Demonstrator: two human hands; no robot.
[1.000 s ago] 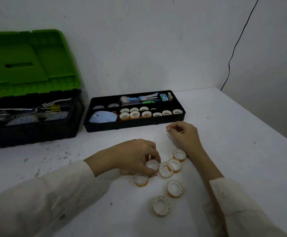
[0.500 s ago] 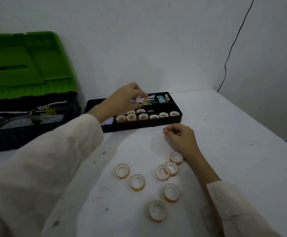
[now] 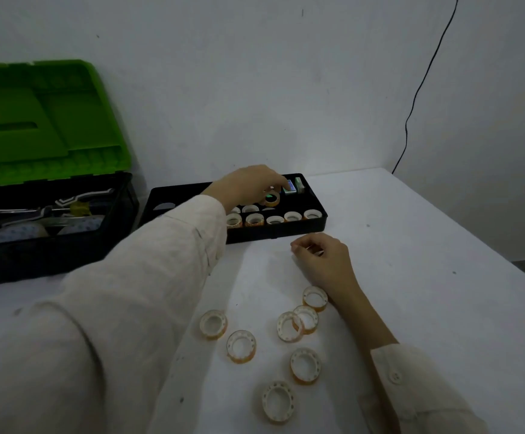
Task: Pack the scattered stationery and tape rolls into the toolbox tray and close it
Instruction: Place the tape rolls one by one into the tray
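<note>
Small clear tape roll with white core and amber edge (image 3: 271, 198) just under left hand's (image 3: 248, 184) fingers (image 3: 281, 182), over back compartment of black plastic toolbox tray (image 3: 316, 225); pinched or merely touched, cannot tell. Left arm in cream sleeve (image 3: 148, 277) stretched forward across white surface (image 3: 427, 277). Right hand (image 3: 324, 260) resting on surface before tray, fingers curled in; what they hold, cannot tell. Seven loose tape rolls (image 3: 241, 346) scattered near right forearm

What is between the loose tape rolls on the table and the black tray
Nothing visible: bare table lies between the loose tape rolls and the black tray. The right hand rests just beside that path.
</note>
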